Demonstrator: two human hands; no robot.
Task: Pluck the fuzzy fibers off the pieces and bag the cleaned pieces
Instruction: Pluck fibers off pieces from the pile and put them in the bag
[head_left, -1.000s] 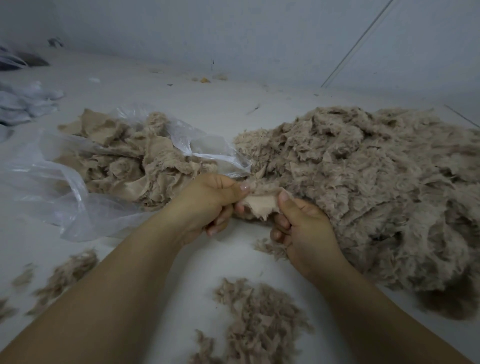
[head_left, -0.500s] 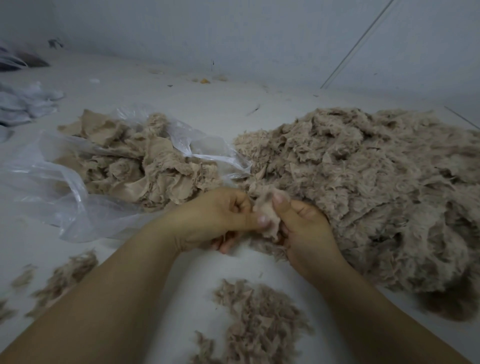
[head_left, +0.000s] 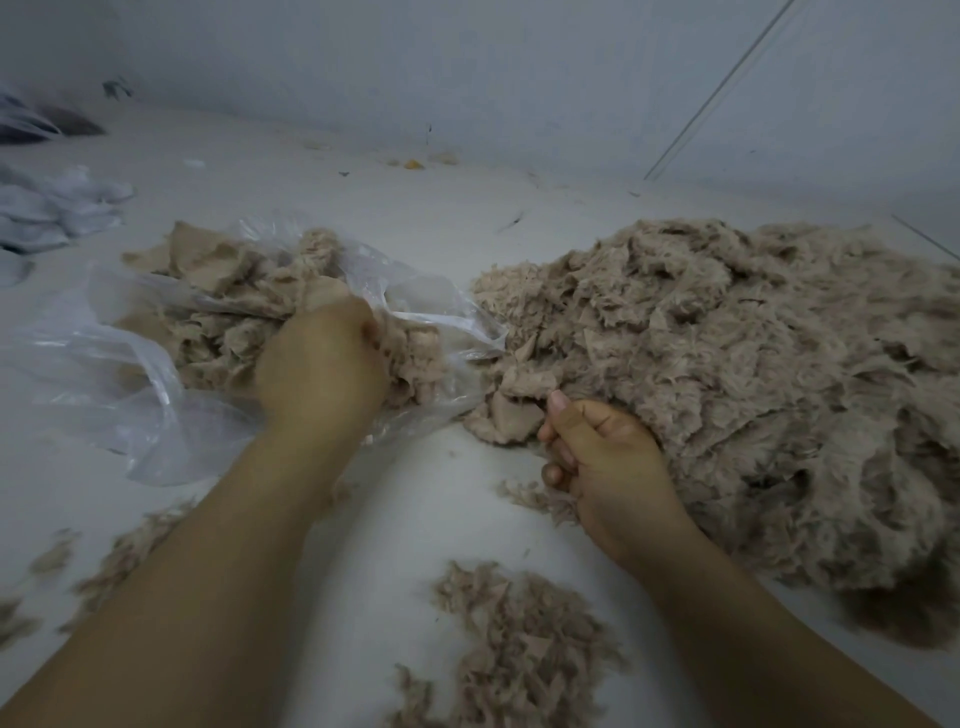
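The hands, together on one piece half a second ago, have parted: the left hand (head_left: 322, 374) now reaches into the mouth of the clear bag (head_left: 119, 379) of cleaned pieces (head_left: 218, 306), its fingers hidden, so its grip cannot be told. The right hand (head_left: 597, 452), curled with thumb up, touches the fuzzy pile (head_left: 727, 374); whether it holds anything is unclear. Plucked fibers (head_left: 514, 649) lie near the floor's (head_left: 395, 499) front edge, white cloth (head_left: 47, 208) far left
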